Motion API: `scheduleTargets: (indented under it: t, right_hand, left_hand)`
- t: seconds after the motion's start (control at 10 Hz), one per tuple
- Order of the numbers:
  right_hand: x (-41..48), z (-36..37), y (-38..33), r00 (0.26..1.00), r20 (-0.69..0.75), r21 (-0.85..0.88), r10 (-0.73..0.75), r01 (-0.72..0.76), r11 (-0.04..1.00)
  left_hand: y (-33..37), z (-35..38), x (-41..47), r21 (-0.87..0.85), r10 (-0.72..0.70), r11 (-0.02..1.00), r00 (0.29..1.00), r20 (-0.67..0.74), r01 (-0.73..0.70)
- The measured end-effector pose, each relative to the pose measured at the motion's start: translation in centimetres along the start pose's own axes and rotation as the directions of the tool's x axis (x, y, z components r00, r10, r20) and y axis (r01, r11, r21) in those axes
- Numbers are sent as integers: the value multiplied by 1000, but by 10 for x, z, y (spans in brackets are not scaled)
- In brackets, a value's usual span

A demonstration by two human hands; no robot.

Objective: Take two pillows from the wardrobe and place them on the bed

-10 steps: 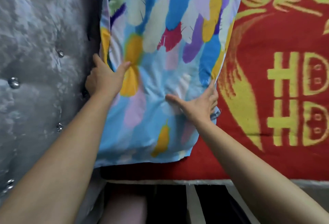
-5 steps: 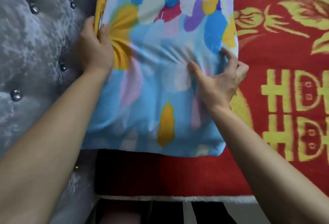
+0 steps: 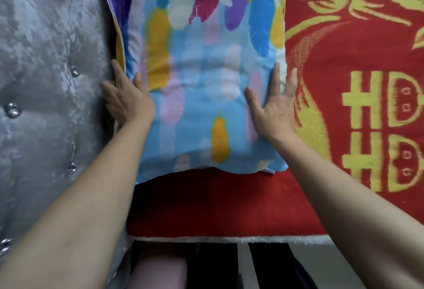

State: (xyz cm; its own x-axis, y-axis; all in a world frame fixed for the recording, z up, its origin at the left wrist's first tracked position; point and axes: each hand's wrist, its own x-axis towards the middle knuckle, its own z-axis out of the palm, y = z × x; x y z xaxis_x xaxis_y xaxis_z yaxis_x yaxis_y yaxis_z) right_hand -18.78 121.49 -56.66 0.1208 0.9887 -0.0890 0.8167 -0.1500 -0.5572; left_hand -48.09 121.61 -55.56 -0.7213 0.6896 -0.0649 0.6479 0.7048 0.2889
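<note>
A pillow [image 3: 202,64] in a light-blue cover printed with coloured feathers lies on the red bed cover [image 3: 358,105], its left edge against the grey headboard. My left hand [image 3: 127,100] rests flat at the pillow's left edge, fingers spread between pillow and headboard. My right hand [image 3: 274,107] lies flat on the pillow's right edge, fingers apart, fingertips reaching the red cover. Neither hand grips the fabric. Only one pillow is in view; its far end runs out of frame at the top.
A grey tufted velvet headboard [image 3: 46,82] with shiny buttons fills the left side. The red cover carries yellow patterns and ends at a white mattress edge [image 3: 229,239]. Below it are dark floor gaps and a pink shape [image 3: 158,272].
Both hands let go of the pillow's edges and now lie flat on its two sides. The pillow has shifted toward the bed's near edge and sits straighter beside the headboard.
</note>
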Motion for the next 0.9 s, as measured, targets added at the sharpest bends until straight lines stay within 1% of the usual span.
scheduleTargets:
  t: [0.1, 0.2, 0.3, 0.4, 0.5, 0.6, 0.7, 0.8, 0.9]
  right_hand:
    - [-28, 9, -1, 983, 29, -208, -183, 185, 960]
    - [-49, 17, 6, 966, 129, -299, -223, 253, 920]
    - [-51, 25, 11, 954, 211, -330, -214, 276, 903]
    - [-35, 33, 9, 949, 278, -340, -149, 242, 909]
    - [-21, 34, 9, 932, 346, -346, -105, 230, 910]
    - [-18, 28, 11, 922, 375, -312, -98, 224, 923]
    - [-25, 16, 9, 921, 376, -295, -102, 224, 929]
    - [-27, -8, -5, 921, 374, -276, -110, 224, 935]
    - [-32, -45, -18, 909, 366, -338, -201, 331, 881]
  left_hand:
    - [-9, 3, -36, 106, 301, 950, 951, -63, -294]
    - [-31, 15, -75, 147, 391, 901, 910, 137, -409]
    - [-42, 25, -74, 116, 317, 927, 911, 263, -356]
    - [-35, 29, -54, 124, 320, 918, 890, 324, -376]
    - [-25, 30, -49, 155, 294, 918, 891, 346, -364]
    - [-18, 24, -59, 178, 281, 921, 907, 315, -347]
    - [-16, 10, -69, 193, 290, 911, 898, 329, -365]
    - [-9, -15, -73, 214, 314, 885, 869, 383, -414]
    - [6, -58, -83, 254, 370, 834, 838, 400, -490]
